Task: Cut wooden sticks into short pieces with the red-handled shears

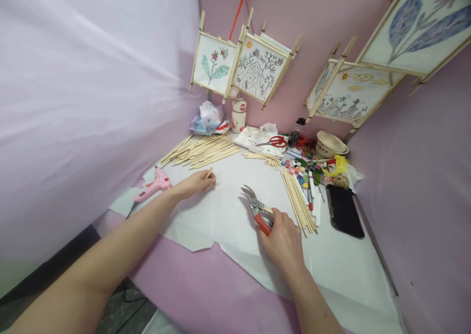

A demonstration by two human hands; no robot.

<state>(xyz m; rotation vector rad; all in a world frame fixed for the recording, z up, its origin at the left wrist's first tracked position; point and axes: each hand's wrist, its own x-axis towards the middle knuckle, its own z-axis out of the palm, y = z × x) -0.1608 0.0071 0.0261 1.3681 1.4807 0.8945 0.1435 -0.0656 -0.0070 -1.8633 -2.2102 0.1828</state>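
Observation:
My right hand [281, 236] is closed round the red-handled pruning shears [256, 205], whose blades stand apart and point up and left over the white paper [228, 211]. A light piece of stick lies near the shears' upper handle, by my fingers. My left hand [203, 182] pinches a short wooden stick [209, 172] above the paper, left of the shears. Behind the left hand lies a spread of long wooden sticks [206, 150]. More sticks [299, 201] lie in a bundle to the right of the shears.
A pink glue gun [154, 184] lies by my left forearm. At the back are a jar [239, 115], red scissors [276, 141] and bowls [331, 145]. Markers [317, 204] and a black phone [345, 210] lie right. Framed drawings [261, 69] hang behind.

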